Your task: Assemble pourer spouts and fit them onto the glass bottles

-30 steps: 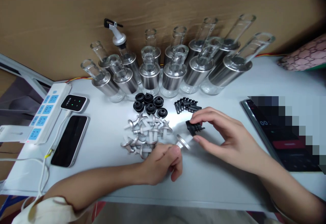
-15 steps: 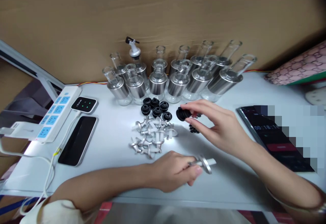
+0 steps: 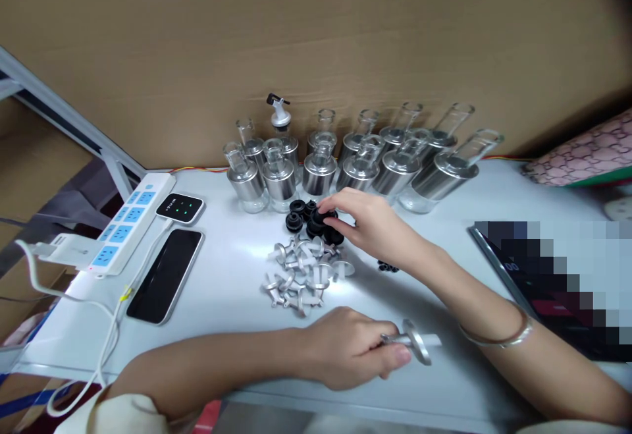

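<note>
While pinched in left hand (image 3: 345, 352), shiny flanged metal spout (image 3: 413, 342)

I see a power strip (image 3: 126, 220), a dark phone (image 3: 165, 276), glass bottles (image 3: 316, 161) by the cardboard wall (image 3: 316, 45), and a tablet (image 3: 548, 276) at right.

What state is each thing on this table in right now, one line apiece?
Left hand: closed on a silver spout piece.
Right hand: fingertips on a black stopper.
Glass bottles: upright, all uncapped but one.
Capped bottle: pourer fitted.
Loose silver spouts: heaped.
Phone: screen dark.
Small black box: green lights on.
Power strip: adapter plugged in.
</note>
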Demonstrator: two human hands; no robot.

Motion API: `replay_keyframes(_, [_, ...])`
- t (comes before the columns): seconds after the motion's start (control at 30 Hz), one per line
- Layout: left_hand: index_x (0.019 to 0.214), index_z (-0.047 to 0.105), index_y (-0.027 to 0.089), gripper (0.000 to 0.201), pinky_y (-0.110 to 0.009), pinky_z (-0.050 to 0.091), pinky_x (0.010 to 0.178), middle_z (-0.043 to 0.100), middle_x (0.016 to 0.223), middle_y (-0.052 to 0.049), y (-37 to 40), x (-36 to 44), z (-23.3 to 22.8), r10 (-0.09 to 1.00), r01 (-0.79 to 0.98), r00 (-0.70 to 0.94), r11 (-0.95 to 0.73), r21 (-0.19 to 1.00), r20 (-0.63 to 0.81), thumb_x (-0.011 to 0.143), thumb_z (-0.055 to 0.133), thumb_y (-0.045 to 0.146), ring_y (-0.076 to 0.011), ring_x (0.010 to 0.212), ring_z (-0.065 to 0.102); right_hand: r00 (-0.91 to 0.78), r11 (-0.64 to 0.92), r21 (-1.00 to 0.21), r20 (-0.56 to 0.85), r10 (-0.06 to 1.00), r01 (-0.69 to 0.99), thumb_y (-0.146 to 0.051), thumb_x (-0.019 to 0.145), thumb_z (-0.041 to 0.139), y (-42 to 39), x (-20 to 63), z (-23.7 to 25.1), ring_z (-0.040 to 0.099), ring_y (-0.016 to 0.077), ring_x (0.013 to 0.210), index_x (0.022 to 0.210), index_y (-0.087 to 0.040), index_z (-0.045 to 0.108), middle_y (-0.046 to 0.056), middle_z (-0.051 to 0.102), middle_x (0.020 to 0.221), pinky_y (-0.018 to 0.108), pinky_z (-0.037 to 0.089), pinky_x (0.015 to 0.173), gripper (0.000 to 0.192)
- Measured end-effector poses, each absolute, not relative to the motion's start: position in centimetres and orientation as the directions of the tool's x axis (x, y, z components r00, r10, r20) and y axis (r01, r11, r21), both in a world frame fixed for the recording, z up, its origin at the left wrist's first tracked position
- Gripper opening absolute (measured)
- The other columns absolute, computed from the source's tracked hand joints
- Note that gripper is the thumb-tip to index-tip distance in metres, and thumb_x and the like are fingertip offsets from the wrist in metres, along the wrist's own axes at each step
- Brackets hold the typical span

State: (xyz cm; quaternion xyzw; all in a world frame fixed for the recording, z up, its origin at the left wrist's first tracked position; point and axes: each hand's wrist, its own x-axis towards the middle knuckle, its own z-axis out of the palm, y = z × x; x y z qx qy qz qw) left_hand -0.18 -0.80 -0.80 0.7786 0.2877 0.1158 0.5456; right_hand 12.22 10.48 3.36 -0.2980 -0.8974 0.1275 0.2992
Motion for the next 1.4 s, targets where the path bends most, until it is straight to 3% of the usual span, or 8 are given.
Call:
replay_keyframes(0.2, [0.071,0.053,0.018,0.029,-0.019,0.046,0.064,0.063,0.066,0.001,-0.5,-0.2,-0.4,0.575,0.324,0.799,-0.171,0.930,-0.173,0.096,0.041,0.026,-0.0113,0.063,0.059,-0.570,0.788,-0.411,0.544,0.616,0.459,-0.007,0.089,0.052,11.3,12.1,2.1,0.065,0.0236,0.097,0.094,-0.017,0.062,0.011,0.070,0.103,0.040,0.053,0.085,0.015])
replay_keyframes(0.4, [0.070,0.050,0.018,0.027,-0.020,0.046,0.066,0.063,0.066,0.000,-0.4,-0.1,-0.2,0.568,0.326,0.802,-0.154,0.933,-0.186,0.095,0.042,0.025,-0.0119,0.065,0.059,-0.505,0.764,-0.434,0.577,0.642,0.476,-0.009,0.089,0.051,12.2,11.1,0.8,0.065,0.0223,0.094,0.093,-0.018,0.064,0.010,0.068,0.101,0.037,0.054,0.083,0.016])
replay_keyframes(0.63, [0.070,0.049,0.018,0.028,-0.018,0.046,0.066,0.064,0.068,0.000,-0.4,-0.2,-0.4,0.563,0.331,0.803,-0.144,0.932,-0.198,0.096,0.041,0.025,-0.0107,0.067,0.060,-0.497,0.747,-0.454,0.560,0.663,0.485,-0.007,0.088,0.045,12.2,11.2,0.2,0.065,0.0230,0.099,0.113,-0.018,0.059,0.011,0.067,0.110,0.038,0.054,0.085,0.031])
replay_keyframes(0.8, [0.068,0.050,0.018,0.029,-0.018,0.045,0.061,0.062,0.065,0.001,-0.4,-0.2,-0.6,0.583,0.307,0.787,-0.088,0.948,-0.201,0.094,0.042,0.027,-0.0099,0.063,0.057,-0.540,0.753,-0.452,0.525,0.658,0.479,-0.010,0.087,0.048,12.2,11.8,0.6,0.065,0.0245,0.098,0.094,-0.017,0.064,0.012,0.067,0.106,0.040,0.054,0.085,0.019])
replay_keyframes(1.03, [0.066,0.049,0.018,0.032,-0.022,0.045,0.062,0.058,0.062,0.000,-0.5,-0.3,-0.9,0.609,0.215,0.779,-0.036,0.976,-0.149,0.092,0.039,0.034,-0.0111,0.061,0.056,-0.542,0.738,-0.471,0.501,0.675,0.483,-0.007,0.085,0.048,11.8,11.8,1.2,0.066,0.0228,0.096,0.098,-0.019,0.062,0.010,0.067,0.106,0.039,0.054,0.084,0.023])
replay_keyframes(1.17, [0.067,0.049,0.017,0.048,-0.022,0.042,0.057,0.054,0.061,-0.001,-0.8,-0.4,-1.3,0.669,0.050,0.739,0.060,0.997,-0.078,0.096,0.032,0.051,-0.0100,0.056,0.051,-0.525,0.742,-0.490,0.524,0.670,0.457,-0.011,0.088,0.049,10.9,12.5,4.3,0.066,0.0213,0.094,0.094,-0.018,0.064,0.010,0.068,0.101,0.036,0.052,0.085,0.017])
replay_keyframes(1.3, [0.070,0.046,0.017,0.060,-0.022,0.040,0.055,0.048,0.057,0.001,-1.2,-0.3,-2.0,0.815,-0.128,0.579,0.137,0.982,-0.038,0.092,0.025,0.069,-0.0091,0.052,0.044,-0.666,0.700,-0.556,0.314,0.677,0.449,-0.023,0.090,0.053,10.0,14.9,8.2,0.066,0.0173,0.078,0.093,-0.019,0.067,0.004,0.071,0.089,0.029,0.051,0.071,0.015])
replay_keyframes(1.4, [0.074,0.042,0.018,0.059,-0.022,0.040,0.053,0.047,0.055,0.002,-1.4,-0.1,-2.3,0.838,-0.165,0.546,0.143,0.976,-0.030,0.091,0.024,0.072,-0.0088,0.049,0.042,-0.726,0.682,-0.575,0.207,0.656,0.452,-0.030,0.092,0.052,9.5,16.7,9.4,0.066,0.0161,0.069,0.089,-0.022,0.068,0.002,0.072,0.083,0.027,0.049,0.061,0.018])
